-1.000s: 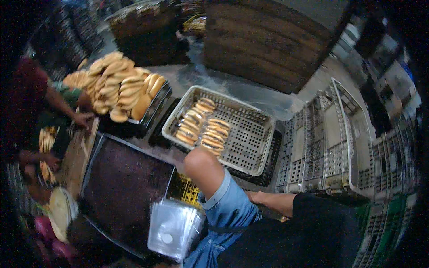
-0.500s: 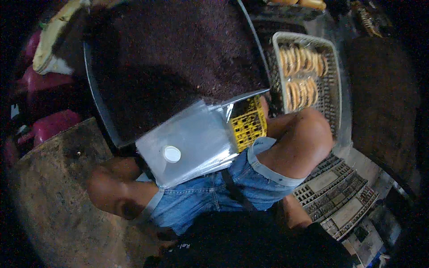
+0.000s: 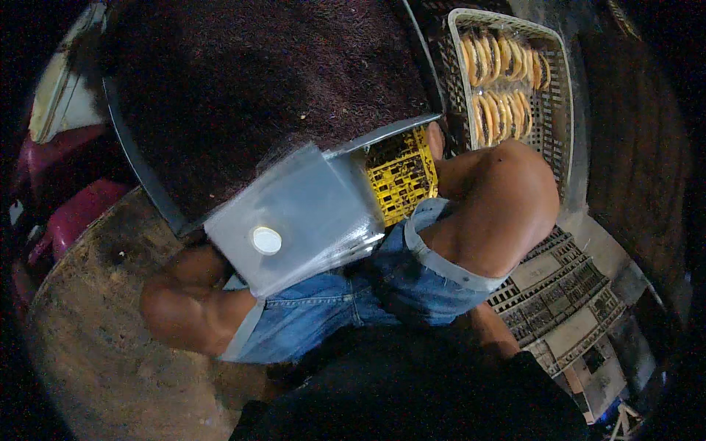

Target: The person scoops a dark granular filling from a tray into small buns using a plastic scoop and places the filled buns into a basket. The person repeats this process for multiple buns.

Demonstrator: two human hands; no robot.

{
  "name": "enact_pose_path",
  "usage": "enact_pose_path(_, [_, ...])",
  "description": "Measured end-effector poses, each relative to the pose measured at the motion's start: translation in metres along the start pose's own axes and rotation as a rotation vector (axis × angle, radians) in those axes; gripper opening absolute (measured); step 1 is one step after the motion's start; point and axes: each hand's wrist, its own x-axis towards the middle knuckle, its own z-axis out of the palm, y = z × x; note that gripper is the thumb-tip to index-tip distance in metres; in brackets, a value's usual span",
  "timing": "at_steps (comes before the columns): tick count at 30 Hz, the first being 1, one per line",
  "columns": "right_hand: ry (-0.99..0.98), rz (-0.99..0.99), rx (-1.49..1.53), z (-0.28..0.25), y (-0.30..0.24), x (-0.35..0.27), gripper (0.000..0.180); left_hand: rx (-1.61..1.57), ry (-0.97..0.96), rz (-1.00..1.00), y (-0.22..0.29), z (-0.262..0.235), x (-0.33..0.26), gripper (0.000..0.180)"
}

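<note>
Neither of my hands shows. My right forearm [image 3: 491,331] runs from a black sleeve down beside my thigh, and its hand is hidden behind my leg and shorts. Of my left arm only a dim part [image 3: 246,382] appears beside my hip; that hand is out of sight too. Across my lap lies a stack of clear plastic bags or sheets [image 3: 309,213], its layered edges fanned toward my right thigh. On top rests a small round white disc [image 3: 266,240] with a pale yellowish rim.
Ahead stands a wide metal-rimmed tray of dark reddish-brown, grainy stuff [image 3: 279,81]. A yellow crate [image 3: 404,176] sits between my legs. At right, a whitish basket [image 3: 566,110] holds rows of wrapped round pastries [image 3: 500,117]. Grey crates [image 3: 559,287], magenta plastic seats [image 3: 81,213] and a brown board [image 3: 95,309] flank me.
The view has shifted slightly, so the tray, basket and yellow crate appear higher. The bag stack and white disc remain on my lap. Neither hand has come into sight.
</note>
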Motion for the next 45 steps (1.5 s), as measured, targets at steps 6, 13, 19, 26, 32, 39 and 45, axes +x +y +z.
enact_pose_path(6, [0.012,-0.072,-0.044,0.004,0.021,0.004,0.041,-0.070,-0.028,0.028,-0.068,0.033,0.015,0.040])
enact_pose_path(13, [0.040,-0.163,-0.119,-0.012,0.026,0.017,0.039,-0.124,-0.076,0.029,-0.126,0.074,0.041,0.038])
enact_pose_path(19, [0.014,-0.162,-0.156,-0.013,0.022,0.018,0.038,-0.118,-0.071,0.147,-0.054,0.076,0.096,0.036])
enact_pose_path(26, [-0.013,-0.126,-0.167,-0.020,0.001,0.019,0.036,-0.146,-0.061,0.305,0.101,0.082,0.135,0.034])
enact_pose_path(32, [-0.031,-0.083,-0.160,-0.031,-0.009,0.010,0.035,-0.126,-0.117,0.218,0.095,0.091,0.121,0.033])
enact_pose_path(39, [-0.042,-0.138,-0.144,-0.024,-0.005,0.027,0.035,-0.128,-0.131,0.255,0.087,0.105,0.135,0.032])
enact_pose_path(45, [-0.001,-0.283,-0.189,-0.040,-0.012,0.038,0.034,-0.169,-0.154,0.390,0.090,0.097,0.141,0.031])
